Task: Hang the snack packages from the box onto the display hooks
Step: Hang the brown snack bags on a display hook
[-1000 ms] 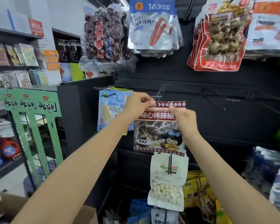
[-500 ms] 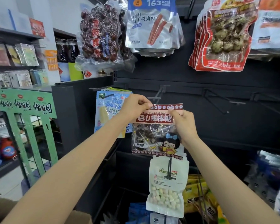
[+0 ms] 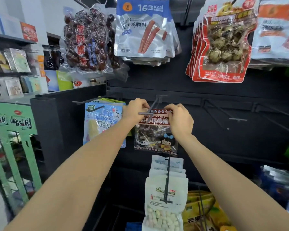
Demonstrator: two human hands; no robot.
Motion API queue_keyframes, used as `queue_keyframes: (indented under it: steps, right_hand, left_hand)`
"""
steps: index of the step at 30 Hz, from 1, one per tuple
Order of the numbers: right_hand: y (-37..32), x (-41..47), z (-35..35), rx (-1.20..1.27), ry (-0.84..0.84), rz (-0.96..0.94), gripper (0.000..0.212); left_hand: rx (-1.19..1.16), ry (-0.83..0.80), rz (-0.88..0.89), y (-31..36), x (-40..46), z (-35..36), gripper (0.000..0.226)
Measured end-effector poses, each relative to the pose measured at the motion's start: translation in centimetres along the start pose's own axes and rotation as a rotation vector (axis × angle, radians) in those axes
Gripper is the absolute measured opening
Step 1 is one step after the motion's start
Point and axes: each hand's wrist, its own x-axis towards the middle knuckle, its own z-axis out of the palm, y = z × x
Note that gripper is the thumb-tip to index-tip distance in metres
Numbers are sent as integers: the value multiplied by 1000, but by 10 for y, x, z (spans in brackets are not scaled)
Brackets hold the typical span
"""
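Nearest the camera, two bare forearms reach up from the bottom edge toward the dark display panel (image 3: 215, 90). Between them, low on the panel, a white candy pouch (image 3: 165, 194) hangs on a lower hook, with yellow packs (image 3: 205, 212) just to its right.

Left hand (image 3: 135, 109): fingers curled, pinching the top left corner of the plum lollipop package (image 3: 155, 130). Right hand (image 3: 179, 118): fingers curled, pinching the top right edge of the same package. Hands apart, one at each upper corner. Package upright, header strip level with the crossbar tip of the display hook (image 3: 153, 107), which juts out from the panel rail between the two hands. Cannot tell whether the hook has passed through the hang hole.

Just left of the package, a blue milk-stick snack pack (image 3: 101, 124) hangs on the neighbouring hook, partly behind the left forearm.

Farther up the panel: dried red date bags (image 3: 87, 40) at upper left, chicken breast strip pouches (image 3: 143, 30) top centre, red quail egg packs (image 3: 222, 47) upper right.

Far left: green cardboard stand (image 3: 12, 124).
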Motion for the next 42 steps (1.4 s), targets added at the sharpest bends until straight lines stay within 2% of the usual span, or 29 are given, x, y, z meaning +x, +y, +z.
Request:
queue_keyframes:
  steps: [4,8,12,14,16,18,21,25,29,33,36,39,42]
  right_hand:
    - [8,21,19,-137,-40,1,41]
    - [17,32,32,-265,-70,-137,48]
    - [21,25,41,-179,0,-256,53]
    - [21,14,43,-87,87,-282,47]
    - [18,-2,40,-26,47,-243,35]
    - [12,-16,39,48,-83,-182,26]
    - [-7,-39,43,207,-308,-176,21]
    - [-57,-85,52,360,-501,-227,25]
    - [-126,-148,65,482,-682,-272,24]
    - [-194,-217,96,515,-884,-323,22]
    - [-240,-273,128,463,-1044,-354,25]
    - [-278,-325,157,393,-1219,-362,31]
    - [-309,-364,174,382,-1371,-364,41]
  left_hand:
    - [-4,-20,-34,0,26,12,17]
    - [-28,9,-68,-2,41,22,12]
    - [-9,36,-37,-2,39,28,14]
    - [86,94,-7,-3,30,28,19]
    - [140,165,56,-8,13,27,27]
    - [126,193,122,-15,-11,21,26]
    - [104,110,81,-35,-49,8,21]
    - [72,-22,-79,-80,-116,-26,14]
    - [126,-33,-224,-141,-203,-71,10]
    - [158,-96,-447,-213,-290,-109,13]
    - [217,-114,-617,-268,-354,-132,18]
    - [254,-213,-755,-319,-409,-147,26]
    - [402,-293,-866,-357,-450,-155,56]
